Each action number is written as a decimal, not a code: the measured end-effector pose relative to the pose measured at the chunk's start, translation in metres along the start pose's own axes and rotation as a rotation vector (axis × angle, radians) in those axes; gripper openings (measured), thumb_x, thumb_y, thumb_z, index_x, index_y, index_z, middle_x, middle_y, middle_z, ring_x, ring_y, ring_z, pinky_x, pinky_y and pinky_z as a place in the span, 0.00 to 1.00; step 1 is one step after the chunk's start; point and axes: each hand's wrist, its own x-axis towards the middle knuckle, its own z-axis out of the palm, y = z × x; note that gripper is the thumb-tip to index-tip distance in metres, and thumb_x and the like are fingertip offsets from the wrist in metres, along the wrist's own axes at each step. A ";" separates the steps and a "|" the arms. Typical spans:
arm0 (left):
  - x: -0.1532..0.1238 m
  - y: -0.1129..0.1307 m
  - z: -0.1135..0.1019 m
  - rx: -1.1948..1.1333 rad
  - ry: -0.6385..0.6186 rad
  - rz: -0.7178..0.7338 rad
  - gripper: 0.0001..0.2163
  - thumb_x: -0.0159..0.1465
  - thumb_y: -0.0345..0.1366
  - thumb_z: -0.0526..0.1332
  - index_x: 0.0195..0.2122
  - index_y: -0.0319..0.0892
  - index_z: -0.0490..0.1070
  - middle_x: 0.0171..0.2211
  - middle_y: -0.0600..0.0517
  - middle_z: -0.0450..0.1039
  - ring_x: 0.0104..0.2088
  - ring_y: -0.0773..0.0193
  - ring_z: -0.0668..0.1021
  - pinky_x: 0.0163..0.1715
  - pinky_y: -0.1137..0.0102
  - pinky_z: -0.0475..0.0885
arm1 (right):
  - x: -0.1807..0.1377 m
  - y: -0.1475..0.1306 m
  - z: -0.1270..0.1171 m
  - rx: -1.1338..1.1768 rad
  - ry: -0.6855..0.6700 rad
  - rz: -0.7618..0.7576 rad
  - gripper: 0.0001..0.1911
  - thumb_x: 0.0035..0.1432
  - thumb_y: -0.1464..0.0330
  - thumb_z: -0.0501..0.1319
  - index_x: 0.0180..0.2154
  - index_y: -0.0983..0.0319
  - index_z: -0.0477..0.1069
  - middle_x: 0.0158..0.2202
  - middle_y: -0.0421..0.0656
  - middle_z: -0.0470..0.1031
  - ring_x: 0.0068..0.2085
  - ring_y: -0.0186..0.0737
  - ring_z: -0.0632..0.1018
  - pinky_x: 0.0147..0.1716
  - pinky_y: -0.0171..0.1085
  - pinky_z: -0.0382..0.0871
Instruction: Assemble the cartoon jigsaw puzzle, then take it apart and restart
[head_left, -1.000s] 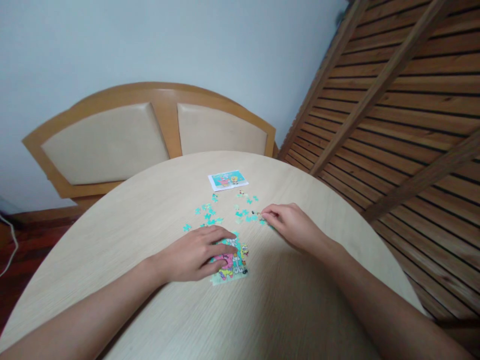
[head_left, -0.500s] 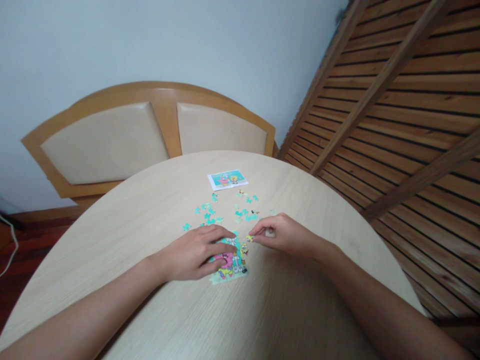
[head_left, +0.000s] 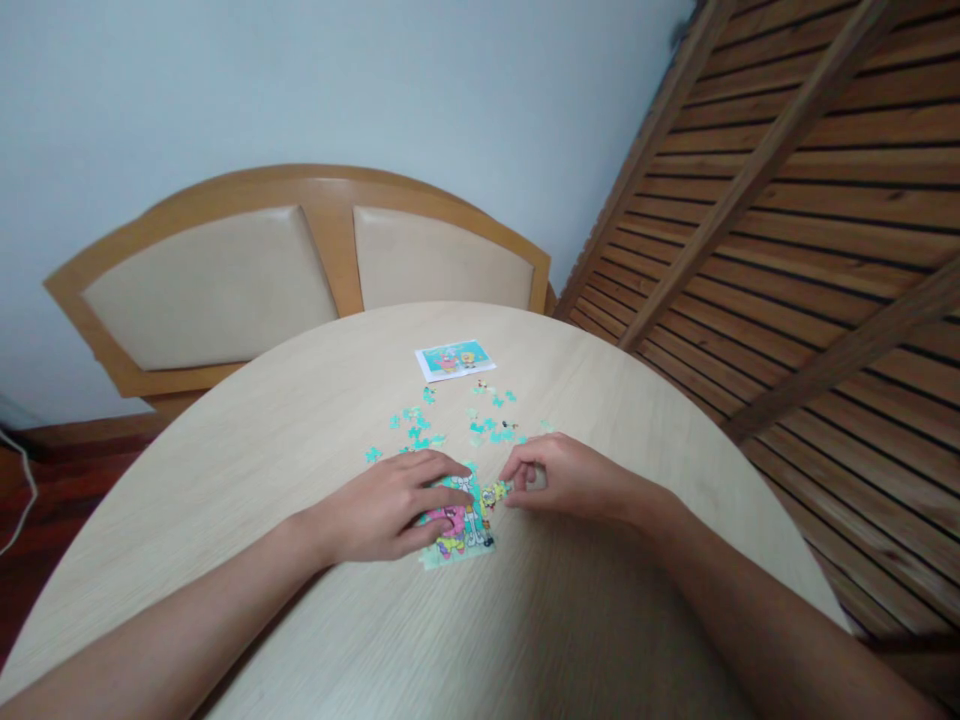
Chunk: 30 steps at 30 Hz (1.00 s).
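A partly joined jigsaw puzzle [head_left: 474, 532] with pink, white and teal cartoon figures lies on the table. My left hand [head_left: 401, 503] rests flat over its left part, fingers spread, and hides some of it. At the puzzle's right edge, my right hand [head_left: 559, 476] pinches a small yellow puzzle piece [head_left: 502, 489] between thumb and forefinger. The piece sits right beside the joined yellow part; whether it is locked in I cannot tell.
Several loose teal puzzle pieces [head_left: 417, 430] lie beyond my left hand, with more loose pieces [head_left: 491, 431] to their right. Farther back is a picture card [head_left: 455, 360]. A padded bench [head_left: 341, 240] stands behind the round table [head_left: 300, 640], and a slatted wooden panel [head_left: 810, 220] rises at right.
My right hand has moved slightly down with the yellow puzzle piece, bringing it against the puzzle's right edge. The left hand has stayed in place.
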 end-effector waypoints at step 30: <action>0.001 0.000 0.001 0.003 0.006 0.005 0.14 0.72 0.37 0.57 0.58 0.47 0.71 0.57 0.44 0.70 0.56 0.51 0.73 0.56 0.54 0.72 | 0.003 0.007 0.005 -0.186 -0.021 -0.320 0.04 0.62 0.67 0.67 0.35 0.58 0.82 0.37 0.40 0.83 0.40 0.38 0.81 0.44 0.37 0.69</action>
